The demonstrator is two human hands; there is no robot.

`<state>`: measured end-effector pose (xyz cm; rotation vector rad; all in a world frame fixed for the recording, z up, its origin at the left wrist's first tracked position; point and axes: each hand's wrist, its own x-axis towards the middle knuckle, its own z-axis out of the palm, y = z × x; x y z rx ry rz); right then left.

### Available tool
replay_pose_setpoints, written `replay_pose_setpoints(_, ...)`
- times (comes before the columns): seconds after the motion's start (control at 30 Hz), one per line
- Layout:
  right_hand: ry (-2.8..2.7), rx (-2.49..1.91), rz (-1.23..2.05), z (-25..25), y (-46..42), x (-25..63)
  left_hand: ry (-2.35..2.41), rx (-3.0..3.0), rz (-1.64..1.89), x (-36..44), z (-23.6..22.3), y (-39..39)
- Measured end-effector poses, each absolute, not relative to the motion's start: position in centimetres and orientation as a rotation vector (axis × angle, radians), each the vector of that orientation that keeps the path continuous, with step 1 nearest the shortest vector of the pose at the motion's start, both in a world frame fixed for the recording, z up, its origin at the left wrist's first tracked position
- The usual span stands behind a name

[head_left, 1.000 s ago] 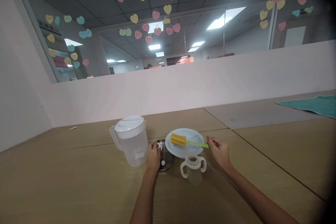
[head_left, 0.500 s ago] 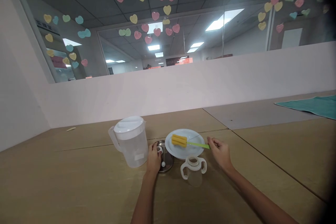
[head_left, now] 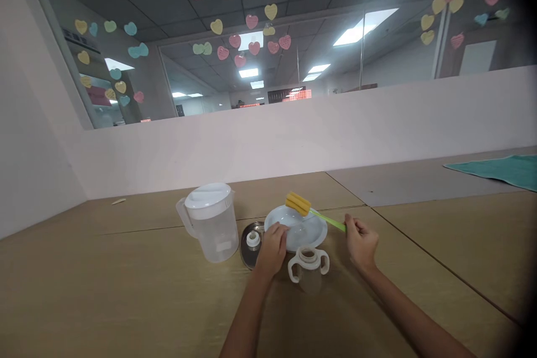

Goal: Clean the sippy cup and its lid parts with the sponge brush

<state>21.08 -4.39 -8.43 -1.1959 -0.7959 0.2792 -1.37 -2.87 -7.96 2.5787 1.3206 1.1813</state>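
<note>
My right hand [head_left: 361, 241] is closed around the green handle of a yellow sponge bottle brush [head_left: 298, 204]. Its sponge head is raised over the far rim of a white bowl [head_left: 321, 235]. At the bowl's near left rim is my left hand [head_left: 272, 249], fingers bent over the edge and seemingly gripping it. Just below the bowl stands a clear baby bottle [head_left: 309, 277], uncapped, with a white two-handled collar. A round metal tray [head_left: 247, 257] lies left of my left hand, which covers part of it; a white bottle nipple ring [head_left: 253, 239] rests there.
A clear lidded pitcher [head_left: 216, 235] stands left of the tray. Far right on the table lies a teal cloth [head_left: 499, 169]. A small flat pale object [head_left: 118, 201] is at the back left. Behind the table runs a white wall [head_left: 268, 148] beneath a window with heart-shaped notes.
My left hand has moved right, from the nipple ring on the tray to the bowl's rim. My right hand has lifted the sponge brush up and slightly right.
</note>
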Motion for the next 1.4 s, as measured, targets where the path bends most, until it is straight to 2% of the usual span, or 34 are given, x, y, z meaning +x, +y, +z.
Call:
replay_pose_setpoints(0.4, -0.864, -1.198, 0.332, -9.0, -3.9, 21.0, 1.523, 2.667, 0.847, 0.8, -7.5, -2.8)
replay_pose_setpoints(0.77, -0.948, -1.214, 0.310, -8.9, -4.1, 20.8, 1.486, 2.753, 0.815, 1.0, -7.5, -2.5)
replay_pose_setpoints(1.2, -0.926, -1.213, 0.282, -8.9, -4.0, 21.3, 1.462, 2.520, 1.229, 1.7, -8.1, -1.4)
replay_pose_setpoints(1.4, -0.955, -1.207, 0.302, -9.3, -3.8, 20.8, 1.194, 1.748, 1.750, 0.6, -8.0, -1.9)
